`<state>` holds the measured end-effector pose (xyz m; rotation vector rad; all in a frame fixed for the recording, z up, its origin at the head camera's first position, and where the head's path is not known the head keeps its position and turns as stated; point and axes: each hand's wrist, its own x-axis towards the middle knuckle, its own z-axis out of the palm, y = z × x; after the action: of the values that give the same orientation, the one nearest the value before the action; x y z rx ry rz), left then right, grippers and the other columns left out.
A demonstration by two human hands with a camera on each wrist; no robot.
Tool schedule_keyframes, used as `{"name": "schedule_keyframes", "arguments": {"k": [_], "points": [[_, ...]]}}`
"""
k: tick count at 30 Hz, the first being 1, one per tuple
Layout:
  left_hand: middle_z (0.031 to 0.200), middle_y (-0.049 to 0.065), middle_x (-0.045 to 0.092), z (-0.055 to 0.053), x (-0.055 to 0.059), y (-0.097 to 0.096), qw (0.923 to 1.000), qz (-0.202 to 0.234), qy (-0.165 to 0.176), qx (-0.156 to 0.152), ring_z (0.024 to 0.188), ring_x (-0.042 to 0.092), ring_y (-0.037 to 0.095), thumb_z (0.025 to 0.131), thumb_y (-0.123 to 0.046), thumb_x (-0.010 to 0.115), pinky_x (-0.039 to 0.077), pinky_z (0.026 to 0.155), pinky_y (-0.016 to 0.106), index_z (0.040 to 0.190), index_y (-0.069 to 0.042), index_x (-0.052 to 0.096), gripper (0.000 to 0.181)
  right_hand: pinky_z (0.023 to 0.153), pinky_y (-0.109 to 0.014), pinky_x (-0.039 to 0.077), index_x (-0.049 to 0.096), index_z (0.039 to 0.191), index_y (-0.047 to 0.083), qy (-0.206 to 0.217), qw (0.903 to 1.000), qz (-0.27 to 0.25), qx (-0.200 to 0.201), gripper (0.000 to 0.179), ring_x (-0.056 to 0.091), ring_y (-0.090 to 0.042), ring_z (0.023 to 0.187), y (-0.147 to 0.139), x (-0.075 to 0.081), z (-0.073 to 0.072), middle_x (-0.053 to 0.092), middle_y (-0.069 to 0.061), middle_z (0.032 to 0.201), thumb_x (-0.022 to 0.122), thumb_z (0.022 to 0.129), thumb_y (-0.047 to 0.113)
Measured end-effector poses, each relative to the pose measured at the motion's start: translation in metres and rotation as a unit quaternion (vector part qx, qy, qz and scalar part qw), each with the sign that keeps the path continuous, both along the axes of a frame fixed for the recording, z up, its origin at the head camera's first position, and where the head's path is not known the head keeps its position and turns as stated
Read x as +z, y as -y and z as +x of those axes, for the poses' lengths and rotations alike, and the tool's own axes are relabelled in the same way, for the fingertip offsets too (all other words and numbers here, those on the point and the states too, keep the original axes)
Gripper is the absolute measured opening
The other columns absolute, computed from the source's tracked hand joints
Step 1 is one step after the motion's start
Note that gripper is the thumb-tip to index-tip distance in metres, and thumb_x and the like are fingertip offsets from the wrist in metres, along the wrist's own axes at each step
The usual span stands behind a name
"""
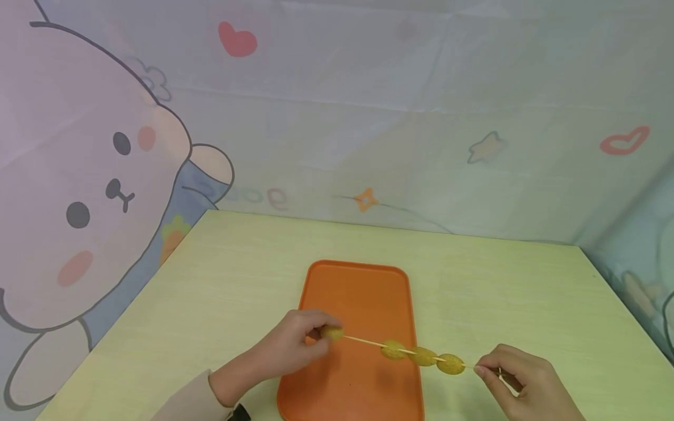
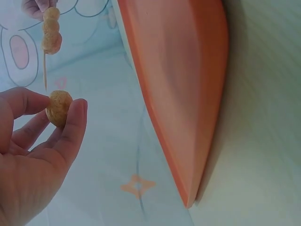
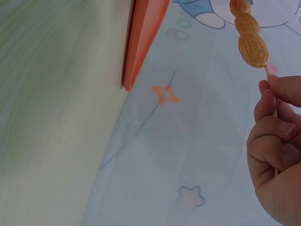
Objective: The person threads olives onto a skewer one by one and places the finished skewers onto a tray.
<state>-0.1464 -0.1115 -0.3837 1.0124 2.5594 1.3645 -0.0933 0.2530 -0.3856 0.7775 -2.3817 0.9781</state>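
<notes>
My left hand pinches a golden-brown, wrinkled ball between thumb and fingertips, over the orange tray. To its right, a thin wooden skewer carries three similar balls touching in a row. My right hand grips the skewer's lower end, thumb and fingers curled round it, just beyond the tray's right edge. The bare skewer tip points at the loose ball and reaches its side; whether it has pierced the surface I cannot tell. In the left wrist view the tip appears right above the ball.
The orange tray lies lengthwise on a pale yellow table. Behind the table hangs a light cloth printed with a bear, hearts and stars. A dark cable shows at the right edge.
</notes>
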Motion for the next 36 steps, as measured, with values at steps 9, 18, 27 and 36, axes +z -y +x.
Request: {"name": "schedule_keyframes", "arguments": {"k": [9,18,27,36], "points": [[0.106,0.010,0.070,-0.0004,0.0012,0.0020,0.9996,0.017,0.020,-0.009,0.086,0.065,0.018,0.091,0.004,0.054,0.054,0.075,0.023,0.114,-0.001,0.069,0.027,0.044,-0.010,0.030,0.066,0.081,0.028,0.008,1.0000,0.004,-0.002,0.044,0.032,0.005,0.051,-0.0005,-0.0011,-0.0007,0.050,0.020,0.070,0.076,0.070,-0.014],[0.105,0.010,0.070,-0.0016,-0.0015,0.0027,0.9984,0.036,0.039,-0.019,0.087,0.063,0.012,0.091,0.001,0.059,0.055,0.075,0.023,0.112,-0.001,0.069,0.023,0.044,-0.010,0.030,0.065,0.080,0.029,0.010,0.9999,0.007,-0.006,0.044,0.032,0.005,0.051,0.0004,-0.0038,-0.0009,0.049,0.021,0.070,0.077,0.070,-0.012],[0.102,0.007,0.069,-0.0041,-0.0030,0.0050,0.9986,0.045,0.015,-0.021,0.082,0.058,0.006,0.092,-0.005,0.062,0.054,0.071,0.024,0.110,-0.004,0.070,0.019,0.045,-0.009,0.030,0.065,0.081,0.028,-0.006,1.0000,0.008,0.000,0.046,0.032,0.005,0.050,-0.0014,-0.0032,-0.0023,0.050,0.020,0.071,0.076,0.069,-0.015],[0.101,0.007,0.069,-0.0055,-0.0010,0.0067,0.9979,0.055,0.028,-0.023,0.083,0.059,0.008,0.095,-0.010,0.060,0.053,0.071,0.023,0.111,-0.003,0.069,0.020,0.045,-0.010,0.030,0.065,0.081,0.028,-0.007,0.9999,0.008,0.001,0.046,0.033,0.003,0.050,-0.0013,-0.0004,-0.0027,0.050,0.020,0.071,0.076,0.069,-0.015]]}}
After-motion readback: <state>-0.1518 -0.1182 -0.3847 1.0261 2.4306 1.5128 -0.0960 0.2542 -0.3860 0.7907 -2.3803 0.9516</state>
